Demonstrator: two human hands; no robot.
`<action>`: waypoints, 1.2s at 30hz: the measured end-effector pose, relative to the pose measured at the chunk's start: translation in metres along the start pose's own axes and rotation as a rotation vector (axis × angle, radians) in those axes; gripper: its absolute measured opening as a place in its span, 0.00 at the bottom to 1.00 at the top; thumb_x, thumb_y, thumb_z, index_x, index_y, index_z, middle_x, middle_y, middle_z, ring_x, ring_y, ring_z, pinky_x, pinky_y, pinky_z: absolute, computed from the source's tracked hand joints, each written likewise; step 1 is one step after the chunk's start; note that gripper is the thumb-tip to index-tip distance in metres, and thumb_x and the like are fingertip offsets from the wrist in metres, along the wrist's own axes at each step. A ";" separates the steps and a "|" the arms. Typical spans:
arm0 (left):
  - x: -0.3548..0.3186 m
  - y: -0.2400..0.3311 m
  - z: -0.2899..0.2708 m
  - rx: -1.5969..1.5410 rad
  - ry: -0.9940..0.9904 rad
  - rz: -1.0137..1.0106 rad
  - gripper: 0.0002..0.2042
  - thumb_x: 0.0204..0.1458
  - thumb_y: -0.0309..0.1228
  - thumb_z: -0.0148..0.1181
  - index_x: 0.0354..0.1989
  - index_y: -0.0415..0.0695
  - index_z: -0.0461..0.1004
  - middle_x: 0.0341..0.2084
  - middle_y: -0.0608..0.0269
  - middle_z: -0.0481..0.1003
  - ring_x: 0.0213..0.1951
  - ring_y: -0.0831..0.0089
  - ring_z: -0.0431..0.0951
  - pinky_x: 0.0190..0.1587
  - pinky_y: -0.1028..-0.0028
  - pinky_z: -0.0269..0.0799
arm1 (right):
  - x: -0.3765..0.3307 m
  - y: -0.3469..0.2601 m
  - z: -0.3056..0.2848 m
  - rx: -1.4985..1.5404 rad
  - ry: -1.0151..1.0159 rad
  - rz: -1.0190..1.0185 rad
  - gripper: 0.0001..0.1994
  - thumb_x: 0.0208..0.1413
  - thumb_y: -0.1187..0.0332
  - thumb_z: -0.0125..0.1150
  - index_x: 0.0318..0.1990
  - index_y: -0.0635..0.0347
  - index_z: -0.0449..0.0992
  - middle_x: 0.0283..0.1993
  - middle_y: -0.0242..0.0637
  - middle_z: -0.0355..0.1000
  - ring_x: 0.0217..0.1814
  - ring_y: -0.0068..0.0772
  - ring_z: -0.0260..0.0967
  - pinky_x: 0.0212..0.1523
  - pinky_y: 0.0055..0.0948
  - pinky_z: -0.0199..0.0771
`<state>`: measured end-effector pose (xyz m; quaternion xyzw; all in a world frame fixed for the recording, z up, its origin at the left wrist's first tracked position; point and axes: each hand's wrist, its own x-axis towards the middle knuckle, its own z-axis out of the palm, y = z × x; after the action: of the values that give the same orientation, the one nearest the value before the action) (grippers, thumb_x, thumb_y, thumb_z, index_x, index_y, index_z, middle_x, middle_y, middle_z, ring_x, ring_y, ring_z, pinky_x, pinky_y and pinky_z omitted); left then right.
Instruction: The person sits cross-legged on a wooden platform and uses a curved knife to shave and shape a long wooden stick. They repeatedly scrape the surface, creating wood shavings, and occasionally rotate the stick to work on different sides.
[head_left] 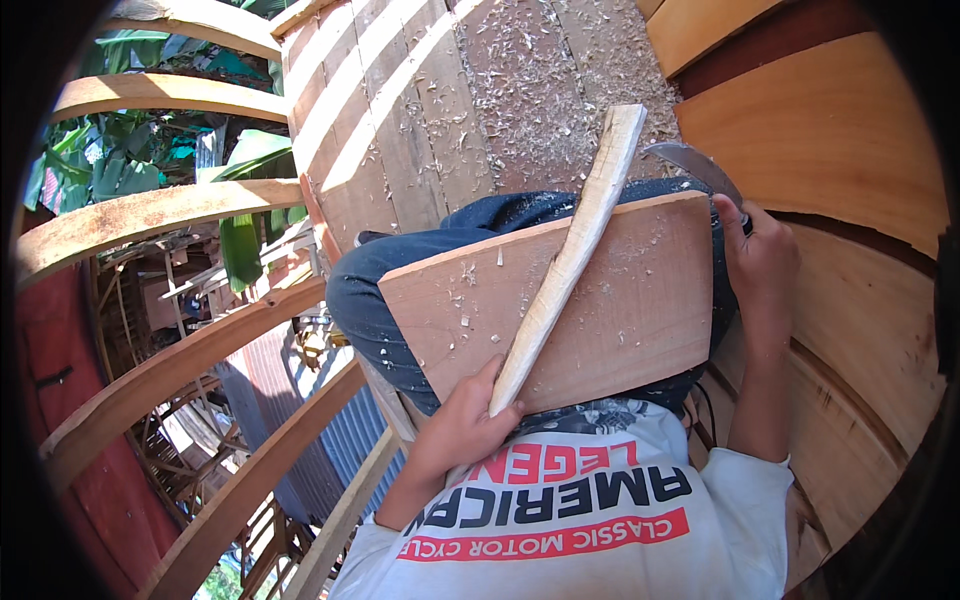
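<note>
A pale, whittled wooden stick (pixel 572 258), slightly bent, slants across a flat wooden board (pixel 640 300) that rests on my lap. My left hand (pixel 468 418) is closed round the stick's near end, by the board's near edge. Beyond the board's right end, my right hand (pixel 757 250) grips a knife with a broad curved metal blade (pixel 697 168). Its handle is hidden in my fist. The blade points left and away, apart from the stick's far end. Small wood shavings are scattered over the board.
Curled shavings cover the plank floor (pixel 440 120) ahead of my crossed legs. At my left stands a railing of wooden slats (pixel 180 205), with leaves and metal roofing (pixel 355 450) lower down outside. A wooden plank wall (pixel 820 130) rises close on my right.
</note>
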<state>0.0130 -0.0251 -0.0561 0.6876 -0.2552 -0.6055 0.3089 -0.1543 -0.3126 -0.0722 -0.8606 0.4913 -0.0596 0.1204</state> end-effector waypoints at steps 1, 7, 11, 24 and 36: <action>0.002 0.001 -0.003 -0.005 -0.007 -0.021 0.24 0.48 0.31 0.55 0.52 0.28 0.62 0.29 0.37 0.73 0.35 0.52 0.77 0.42 0.64 0.69 | -0.003 -0.003 -0.006 -0.012 0.000 -0.058 0.29 0.51 0.40 0.59 0.19 0.61 0.73 0.17 0.48 0.70 0.20 0.48 0.72 0.19 0.39 0.69; 0.011 0.007 0.000 -0.010 -0.011 0.065 0.24 0.48 0.28 0.54 0.53 0.29 0.62 0.32 0.37 0.73 0.39 0.52 0.77 0.44 0.66 0.69 | -0.045 -0.039 0.010 0.048 -0.116 -0.377 0.29 0.50 0.37 0.58 0.19 0.57 0.74 0.13 0.42 0.67 0.18 0.44 0.71 0.18 0.35 0.70; 0.005 0.001 -0.003 0.000 -0.008 0.066 0.24 0.49 0.28 0.54 0.54 0.29 0.61 0.33 0.36 0.74 0.39 0.52 0.77 0.45 0.65 0.69 | -0.002 -0.011 0.016 0.076 0.071 -0.081 0.31 0.54 0.39 0.54 0.20 0.62 0.74 0.17 0.47 0.70 0.22 0.51 0.72 0.22 0.41 0.71; 0.009 0.013 0.005 0.129 0.048 0.010 0.20 0.50 0.33 0.57 0.46 0.30 0.63 0.27 0.33 0.73 0.33 0.45 0.78 0.38 0.62 0.71 | -0.005 -0.029 0.002 0.047 -0.147 -0.149 0.31 0.48 0.37 0.60 0.18 0.61 0.75 0.14 0.45 0.69 0.18 0.45 0.72 0.20 0.36 0.71; 0.007 0.011 0.005 0.101 0.070 0.018 0.18 0.48 0.32 0.59 0.41 0.33 0.64 0.22 0.37 0.73 0.27 0.45 0.79 0.31 0.61 0.72 | -0.033 -0.041 -0.002 0.027 -0.177 -0.279 0.31 0.48 0.36 0.59 0.17 0.61 0.75 0.13 0.46 0.67 0.16 0.46 0.71 0.17 0.36 0.68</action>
<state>0.0096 -0.0382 -0.0528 0.7209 -0.2807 -0.5645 0.2879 -0.1372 -0.2647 -0.0587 -0.9207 0.3535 -0.0061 0.1653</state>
